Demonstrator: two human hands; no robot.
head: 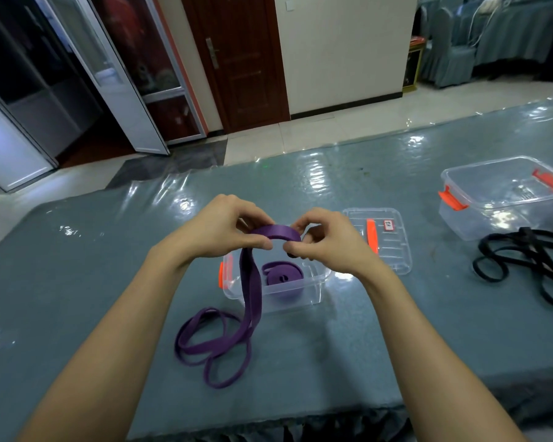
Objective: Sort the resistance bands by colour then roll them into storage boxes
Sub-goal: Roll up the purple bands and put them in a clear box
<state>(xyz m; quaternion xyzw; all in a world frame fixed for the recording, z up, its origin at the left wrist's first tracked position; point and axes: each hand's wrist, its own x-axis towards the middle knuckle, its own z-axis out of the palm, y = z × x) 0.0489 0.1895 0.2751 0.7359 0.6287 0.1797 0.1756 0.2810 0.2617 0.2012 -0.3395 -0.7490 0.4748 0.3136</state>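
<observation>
Both hands are raised together just above the near storage box, the left hand and the right hand each pinching the top of a purple band between thumb and curled fingers, so that a short arc of it bridges the two. From the left hand's grip the band hangs down in front of the box and ends in loose loops lying on the grey-blue worktop (which is covered by a glossy clear sheet). Inside the clear box, which has orange latches, a second purple band sits rolled into a coil. The box's lid lies flat on the worktop just beyond the right hand. Farther to the right stands another clear box with orange latches, and near its front a tangle of black bands lies on the worktop, running out past the right edge.
</observation>
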